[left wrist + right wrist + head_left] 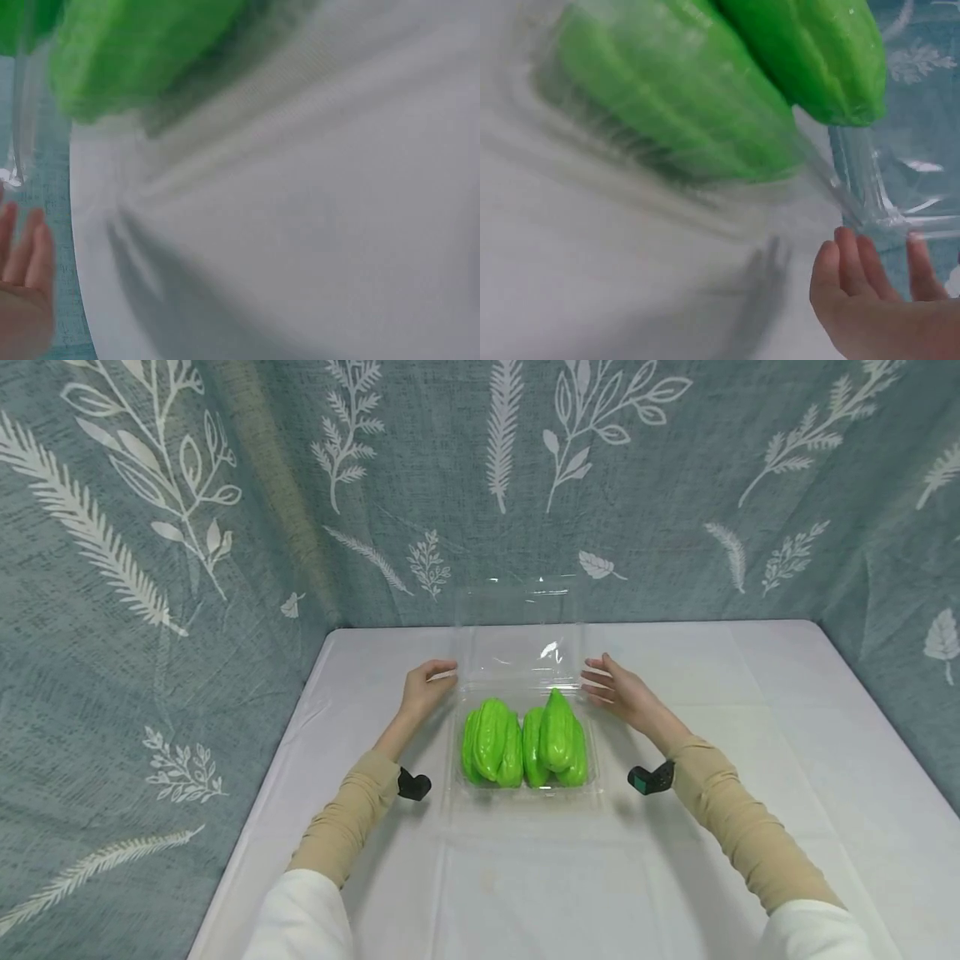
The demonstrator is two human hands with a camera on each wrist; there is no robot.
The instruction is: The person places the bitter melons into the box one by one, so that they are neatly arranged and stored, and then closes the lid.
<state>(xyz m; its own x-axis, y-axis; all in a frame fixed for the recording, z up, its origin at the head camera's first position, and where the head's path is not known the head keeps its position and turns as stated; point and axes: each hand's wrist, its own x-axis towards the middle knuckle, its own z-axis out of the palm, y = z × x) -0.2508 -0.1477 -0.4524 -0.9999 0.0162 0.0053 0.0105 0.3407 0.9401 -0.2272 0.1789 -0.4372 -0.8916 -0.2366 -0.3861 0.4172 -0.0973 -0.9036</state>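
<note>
A clear plastic clamshell box (525,793) lies on the table with its transparent lid (517,652) raised at the far side. Inside it are several bright green, ridged, elongated vegetables (491,739), grouped in two clusters. My left hand (429,687) is at the box's left side, near the lid's hinge, fingers loosely extended. On the opposite side, my right hand (618,693) holds its fingers apart and nearly straight beside the hinge corner. The right wrist view shows those fingertips close to the clear edge; whether they touch it I cannot tell. Only part of the left hand (26,292) appears in the left wrist view.
A white cloth covers the table (675,877). Behind it and at both sides hangs a blue-green curtain (450,485) with white leaf prints. Black wrist devices (414,785) sit on both forearms, near the box's sides.
</note>
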